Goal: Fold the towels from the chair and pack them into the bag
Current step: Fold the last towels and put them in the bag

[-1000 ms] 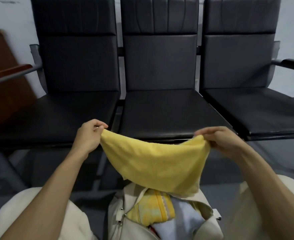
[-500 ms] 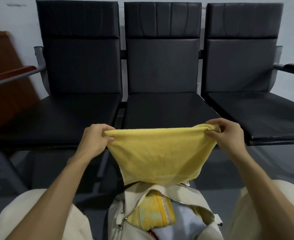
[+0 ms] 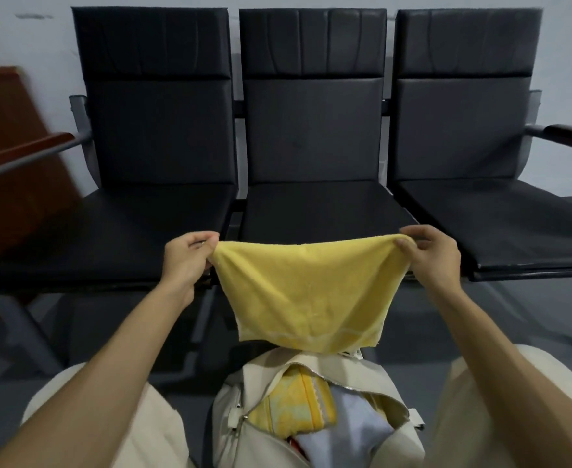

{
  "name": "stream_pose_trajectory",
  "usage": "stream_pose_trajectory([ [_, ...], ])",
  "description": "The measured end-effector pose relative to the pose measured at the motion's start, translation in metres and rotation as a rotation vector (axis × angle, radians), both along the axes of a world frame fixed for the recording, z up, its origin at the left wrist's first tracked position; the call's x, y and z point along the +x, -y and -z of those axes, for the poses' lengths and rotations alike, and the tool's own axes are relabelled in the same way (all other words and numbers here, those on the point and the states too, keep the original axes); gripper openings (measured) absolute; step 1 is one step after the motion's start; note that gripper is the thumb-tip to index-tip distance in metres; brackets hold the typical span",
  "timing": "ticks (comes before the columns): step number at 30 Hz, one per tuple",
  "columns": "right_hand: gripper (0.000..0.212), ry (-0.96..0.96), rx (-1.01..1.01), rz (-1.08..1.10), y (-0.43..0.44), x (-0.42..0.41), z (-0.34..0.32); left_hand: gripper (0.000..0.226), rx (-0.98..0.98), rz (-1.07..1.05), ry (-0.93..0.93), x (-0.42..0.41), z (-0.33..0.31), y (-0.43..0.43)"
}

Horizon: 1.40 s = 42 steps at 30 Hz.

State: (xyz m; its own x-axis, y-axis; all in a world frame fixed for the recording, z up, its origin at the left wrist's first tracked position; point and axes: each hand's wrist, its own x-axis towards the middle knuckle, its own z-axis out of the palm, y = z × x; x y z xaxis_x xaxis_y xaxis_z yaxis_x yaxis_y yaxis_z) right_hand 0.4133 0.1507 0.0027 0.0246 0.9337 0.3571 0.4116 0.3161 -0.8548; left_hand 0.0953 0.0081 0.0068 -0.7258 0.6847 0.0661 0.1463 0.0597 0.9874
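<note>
I have the left hand (image 3: pixel 186 261) pinching one top corner of the yellow towel (image 3: pixel 308 298) and the right hand (image 3: pixel 433 261) pinching the other, thumb and fingers curled tight on the cloth. The upper edge runs between them with a slight sag. The rest hangs free in front of the middle chair (image 3: pixel 318 211), its hem just above the open bag (image 3: pixel 264 373) that sits between the knees.

From the way it drapes and narrows toward the bottom, I judge the towel light, limp and a little grippy; it appears to be doubled over already. It will not hold any shape by itself, so the corners are the right place to hold it. For the next fold I would bring the two corners together and let the weight pull it flat.

Inside the bag I see a folded yellow patterned towel (image 3: pixel 294 410) beside a pale bluish one (image 3: pixel 355 423), with little room left on top.
</note>
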Motion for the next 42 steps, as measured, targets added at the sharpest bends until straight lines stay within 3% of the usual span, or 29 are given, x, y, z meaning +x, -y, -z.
stream_pose_trajectory([
  [4, 0.021, -0.293, -0.094, -0.11, -0.009, -0.008, -0.037, 0.017, 0.055, 0.082, -0.064, 0.001, -0.051, -0.01],
  [6, 0.02, -0.358, -0.13, -0.108, -0.014, -0.008, -0.061, 0.027, 0.061, 0.095, -0.196, -0.001, -0.079, -0.011],
  [12, 0.012, -0.392, -0.047, -0.097, -0.022, -0.001, -0.128, 0.014, 0.032, -0.017, -0.548, -0.022, -0.141, 0.001],
  [17, 0.016, -0.354, -0.031, -0.114, -0.015, -0.001, -0.154, 0.014, -0.005, -0.054, -0.609, -0.016, -0.162, 0.002],
  [20, 0.019, -0.296, -0.074, -0.174, -0.015, 0.005, -0.158, 0.014, -0.007, -0.01, -0.381, -0.01, -0.166, 0.005],
  [22, 0.031, -0.213, -0.093, -0.219, -0.011, 0.008, -0.159, 0.014, -0.015, 0.084, -0.222, -0.007, -0.169, 0.009],
  [24, 0.047, -0.071, -0.082, -0.215, -0.008, 0.01, -0.16, 0.019, -0.063, 0.211, -0.183, -0.004, -0.171, 0.014],
  [27, 0.04, 0.159, 0.023, -0.106, -0.006, 0.011, -0.159, 0.03, -0.161, 0.231, -0.403, -0.003, -0.165, 0.013],
  [29, 0.023, 0.244, 0.158, -0.017, -0.004, 0.01, -0.157, 0.025, -0.152, 0.081, -0.645, 0.003, -0.161, 0.008],
  [31, 0.018, 0.246, 0.312, 0.079, -0.006, 0.008, -0.154, 0.021, -0.019, -0.088, -0.788, 0.009, -0.159, 0.003],
  [33, 0.016, 0.215, 0.388, 0.168, -0.008, 0.007, -0.15, 0.018, 0.104, -0.185, -0.833, 0.009, -0.159, 0.002],
  [37, 0.018, 0.398, 0.298, 0.181, -0.013, 0.006, -0.141, 0.017, 0.004, -0.126, -0.954, 0.006, -0.154, 0.004],
  [42, 0.029, 0.496, 0.299, 0.22, -0.01, 0.004, -0.14, 0.017, 0.022, -0.103, -0.88, 0.003, -0.147, 0.002],
])
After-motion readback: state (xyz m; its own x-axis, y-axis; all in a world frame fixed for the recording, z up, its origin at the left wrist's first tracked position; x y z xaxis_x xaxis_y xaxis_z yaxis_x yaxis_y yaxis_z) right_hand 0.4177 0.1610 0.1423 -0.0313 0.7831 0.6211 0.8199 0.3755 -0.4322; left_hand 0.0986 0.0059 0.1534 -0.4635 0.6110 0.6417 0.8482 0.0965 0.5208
